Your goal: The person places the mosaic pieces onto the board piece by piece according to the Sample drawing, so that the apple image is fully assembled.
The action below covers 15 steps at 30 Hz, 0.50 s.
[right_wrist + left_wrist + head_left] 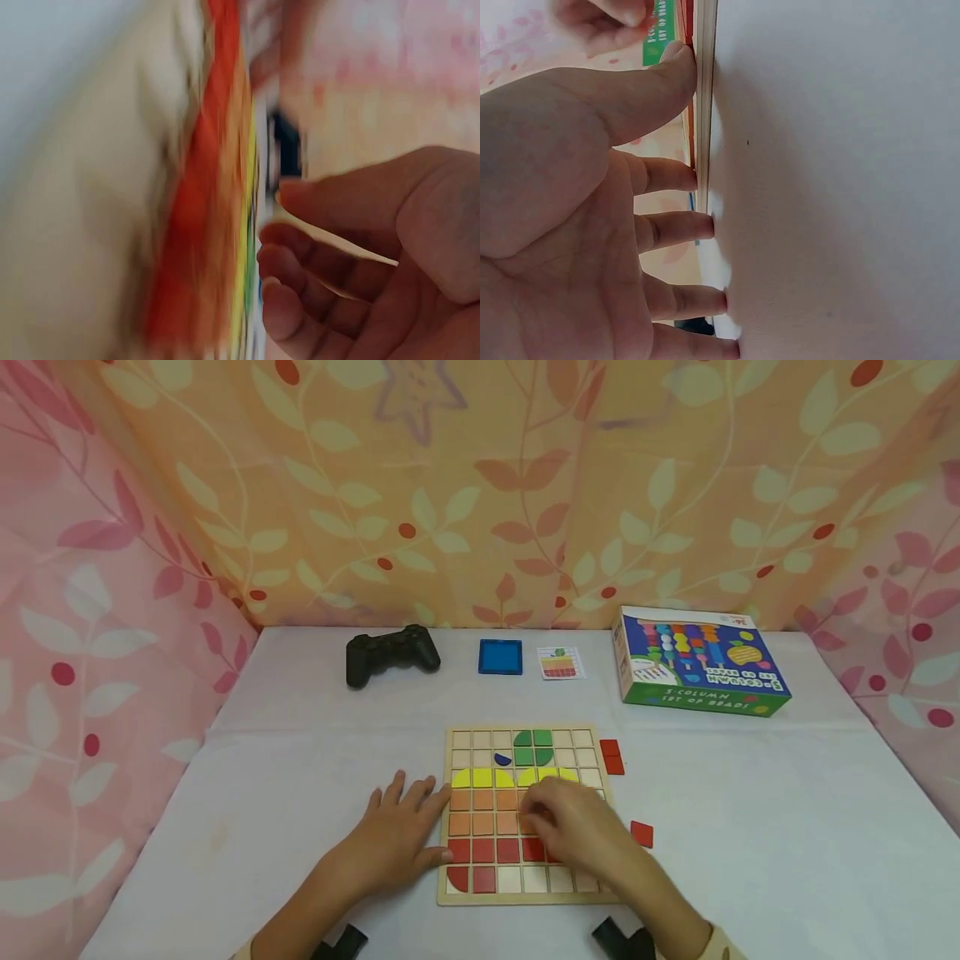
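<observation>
A wooden grid board [510, 881] lies on the white table with coloured tiles in its squares. Red tiles [483, 850] fill a lower row, orange tiles [483, 799] the rows above, then yellow tiles [483, 777] and rounded green tiles [532, 747]. A small blue half-round piece [502, 760] lies below and left of the green. My left hand [393, 835] rests at the board's left edge, fingers spread, thumb touching the rim. My right hand [581, 827] hovers over the board's right half, hiding squares there. Its fingers [285, 259] bend loosely, apart from the thumb, with nothing visible between them.
Red squares [612, 757] and another red square [642, 834] lie right of the board. Behind it stand a black game controller [392, 653], a blue square tray [500, 657], a picture card [560, 663] and a bead-set box [701, 662]. Patterned cloth [480, 527] hangs behind.
</observation>
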### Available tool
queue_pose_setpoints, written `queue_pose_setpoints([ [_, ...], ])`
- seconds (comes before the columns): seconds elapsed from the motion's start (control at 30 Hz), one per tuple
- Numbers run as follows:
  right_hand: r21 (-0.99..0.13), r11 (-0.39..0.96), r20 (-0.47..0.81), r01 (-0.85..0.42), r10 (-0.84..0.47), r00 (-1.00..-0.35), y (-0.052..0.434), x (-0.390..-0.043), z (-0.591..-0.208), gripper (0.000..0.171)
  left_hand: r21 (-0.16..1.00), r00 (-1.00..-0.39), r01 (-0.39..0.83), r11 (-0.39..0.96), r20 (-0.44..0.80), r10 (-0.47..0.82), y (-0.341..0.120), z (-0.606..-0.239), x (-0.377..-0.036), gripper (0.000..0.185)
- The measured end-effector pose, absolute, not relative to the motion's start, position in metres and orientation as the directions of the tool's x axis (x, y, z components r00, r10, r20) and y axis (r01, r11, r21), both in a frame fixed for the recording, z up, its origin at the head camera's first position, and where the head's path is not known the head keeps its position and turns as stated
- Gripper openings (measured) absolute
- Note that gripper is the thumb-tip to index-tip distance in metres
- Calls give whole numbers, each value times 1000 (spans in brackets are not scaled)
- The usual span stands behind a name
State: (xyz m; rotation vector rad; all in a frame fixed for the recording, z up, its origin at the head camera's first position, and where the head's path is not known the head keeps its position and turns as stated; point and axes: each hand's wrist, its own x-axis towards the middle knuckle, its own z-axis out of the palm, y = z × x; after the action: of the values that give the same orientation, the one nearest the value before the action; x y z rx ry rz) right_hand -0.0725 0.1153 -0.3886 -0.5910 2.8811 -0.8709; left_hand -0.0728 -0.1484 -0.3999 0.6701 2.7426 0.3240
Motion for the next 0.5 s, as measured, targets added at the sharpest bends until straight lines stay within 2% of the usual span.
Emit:
queue_pose_setpoints([
  [0.1, -491, 844, 63, -218, -216, -974, 149, -96, -388, 21, 283, -850, 410, 867, -226, 476, -148, -402, -73, 80],
  [0.17, -457, 875, 52, -158, -151, -987, 171, -110, -390, 34, 278, -854, 405, 871, -227, 469, -148, -403, -73, 80],
  [0.23, -439, 892, 11, -111, -118, -993, 189, -121, -394, 40, 278, -853, 405, 871, -228, 469, -148, -404, -72, 80],
  [0.33, -440, 895, -49, -70, -102, -994, 206, -129, -400, 35, 289, -847, 409, 865, -232, 478, -148, -404, -72, 80],
  [0.5, -513, 858, -106, -2, -66, -992, 213, -129, -400, 18, 289, -846, 413, 864, -229, 481, -146, -403, -72, 80],
])
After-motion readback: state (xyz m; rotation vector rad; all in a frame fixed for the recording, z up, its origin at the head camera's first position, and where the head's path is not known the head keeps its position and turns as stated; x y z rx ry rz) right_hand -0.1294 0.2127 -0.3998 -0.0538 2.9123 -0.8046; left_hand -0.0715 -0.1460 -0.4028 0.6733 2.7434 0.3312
